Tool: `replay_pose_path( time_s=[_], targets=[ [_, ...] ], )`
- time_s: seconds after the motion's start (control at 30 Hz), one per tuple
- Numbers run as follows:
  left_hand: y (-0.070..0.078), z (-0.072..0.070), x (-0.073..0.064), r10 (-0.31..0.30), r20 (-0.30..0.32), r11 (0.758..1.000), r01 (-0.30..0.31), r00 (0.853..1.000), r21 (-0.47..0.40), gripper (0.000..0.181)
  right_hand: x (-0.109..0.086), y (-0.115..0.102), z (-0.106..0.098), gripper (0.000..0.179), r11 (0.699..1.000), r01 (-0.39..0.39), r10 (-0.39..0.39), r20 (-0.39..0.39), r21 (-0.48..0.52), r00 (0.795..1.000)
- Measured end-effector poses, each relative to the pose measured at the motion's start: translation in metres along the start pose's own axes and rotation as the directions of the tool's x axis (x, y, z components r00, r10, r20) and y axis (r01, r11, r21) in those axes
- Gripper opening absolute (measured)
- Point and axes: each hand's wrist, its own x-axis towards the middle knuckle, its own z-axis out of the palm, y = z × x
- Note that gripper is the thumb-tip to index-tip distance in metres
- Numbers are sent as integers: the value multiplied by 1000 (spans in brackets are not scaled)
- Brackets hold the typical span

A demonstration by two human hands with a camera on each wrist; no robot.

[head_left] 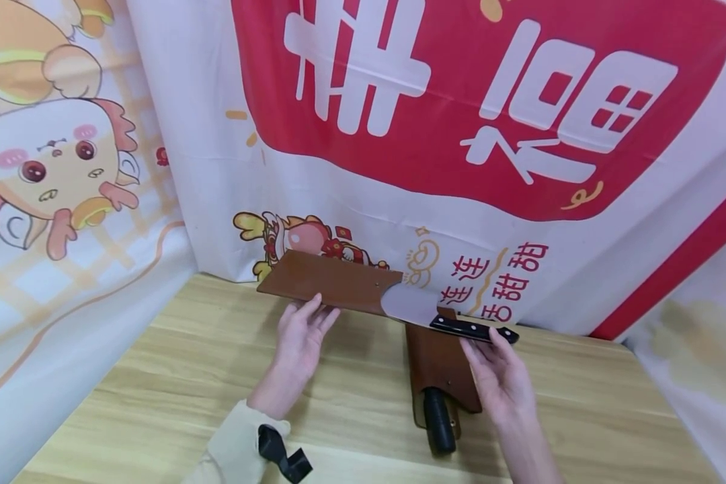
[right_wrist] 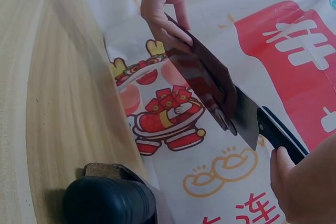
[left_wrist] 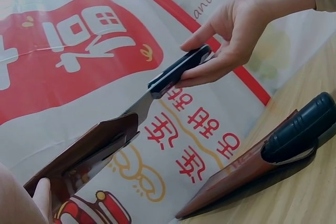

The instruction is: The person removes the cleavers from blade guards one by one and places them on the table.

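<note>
I see the wide metal cleaver with a black riveted handle (head_left: 474,329) held in the air above the pale wood-grain tabletop (head_left: 187,376), most of its blade inside a flat brown leather-like sheath (head_left: 327,282). The right hand (head_left: 502,380) pinches the handle between thumb and fingers, and the left hand (head_left: 302,336) has its fingers around the lower edge of the sheath. What worries me first is the bare part of the blade between the sheath and the handle: if either hand slides toward the middle, I think it could be cut. I cannot tell surely which side is the sharp one. In the right wrist view the two layers of the sheath stand apart at the mouth, so a tilted pull might catch the blade there or make it slip out suddenly. The grip on the handle looks light to me, and a twist could loosen it. Below, near the right hand, a second brown sheath (head_left: 438,353) with a black ridged handle (head_left: 438,420) lies on the tabletop; it would stand in the way of a straight lowering. Behind, the white printed cloth (head_left: 199,134) hangs close, and a swung blade could touch it.
</note>
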Motion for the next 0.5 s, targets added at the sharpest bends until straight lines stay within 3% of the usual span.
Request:
replay_pose_path(
  time_s=[0.2, 0.5],
  targets=[
    [5, -2, 3, 3, -9, 1000, -3, 1000, -5, 17, 1, -6, -1, 20, 999, 0, 0, -7, 46, 1000],
    [12, -3, 6, 2, -7, 1000, -2, 1000, -19, 14, 3, -15, -5, 15, 998, 7, -10, 52, 63, 999]
  ],
)
